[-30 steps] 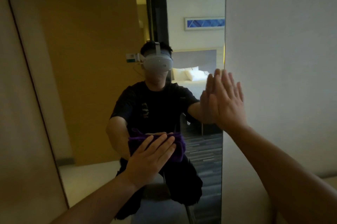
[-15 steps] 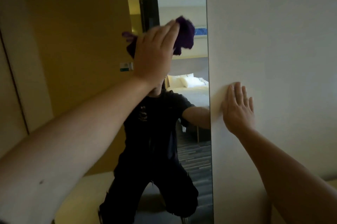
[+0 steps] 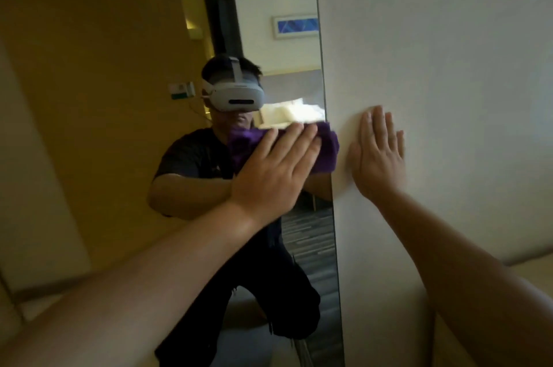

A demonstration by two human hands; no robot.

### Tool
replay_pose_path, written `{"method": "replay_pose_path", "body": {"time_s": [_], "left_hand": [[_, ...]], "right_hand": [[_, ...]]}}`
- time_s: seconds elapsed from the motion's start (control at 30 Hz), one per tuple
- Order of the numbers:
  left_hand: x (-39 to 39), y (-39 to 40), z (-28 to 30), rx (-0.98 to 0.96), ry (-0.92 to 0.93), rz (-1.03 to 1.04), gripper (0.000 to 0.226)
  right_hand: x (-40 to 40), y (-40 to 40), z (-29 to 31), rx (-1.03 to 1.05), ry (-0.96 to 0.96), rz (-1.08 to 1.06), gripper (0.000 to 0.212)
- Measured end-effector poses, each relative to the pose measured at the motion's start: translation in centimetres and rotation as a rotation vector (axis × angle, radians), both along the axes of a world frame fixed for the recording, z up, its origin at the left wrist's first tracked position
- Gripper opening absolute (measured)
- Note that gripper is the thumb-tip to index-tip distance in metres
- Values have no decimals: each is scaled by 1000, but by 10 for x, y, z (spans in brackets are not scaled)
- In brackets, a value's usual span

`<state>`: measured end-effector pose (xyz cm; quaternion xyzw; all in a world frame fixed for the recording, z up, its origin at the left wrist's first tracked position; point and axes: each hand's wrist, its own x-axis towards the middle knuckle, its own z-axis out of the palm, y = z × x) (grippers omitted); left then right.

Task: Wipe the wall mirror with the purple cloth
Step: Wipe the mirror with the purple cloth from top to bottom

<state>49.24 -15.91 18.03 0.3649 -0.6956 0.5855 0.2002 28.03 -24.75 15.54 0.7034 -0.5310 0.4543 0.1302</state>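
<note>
A tall wall mirror (image 3: 278, 1) fills the middle of the view, its right edge meeting a pale wall panel (image 3: 434, 52). My left hand (image 3: 269, 175) lies flat over a bunched purple cloth (image 3: 327, 146) and holds it against the glass near the mirror's right edge, at about mid-height. The palm hides most of the cloth. My right hand (image 3: 378, 157) rests flat on the wall panel just right of the mirror, fingers spread and pointing up, with nothing in it.
The mirror reflects a crouching person in dark clothes with a white headset, a bed and a blue picture behind. A brown wooden panel (image 3: 89, 97) stands to the left of the mirror. Pale floor (image 3: 532, 268) shows at the lower right.
My left hand has brought the cloth down from high on the mirror to mid-height by its right edge. Right hand stays flat on the wall panel.
</note>
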Motion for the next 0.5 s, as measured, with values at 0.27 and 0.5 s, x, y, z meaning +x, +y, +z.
{"method": "replay_pose_path", "body": {"time_s": [0.27,0.5], "left_hand": [[9,23,-150,305,-151,146,53],[20,47,-134,426,-99,74,48]], "right_hand": [[-3,10,3,3,-3,18,59],[3,38,-11,43,-69,100,57]]}}
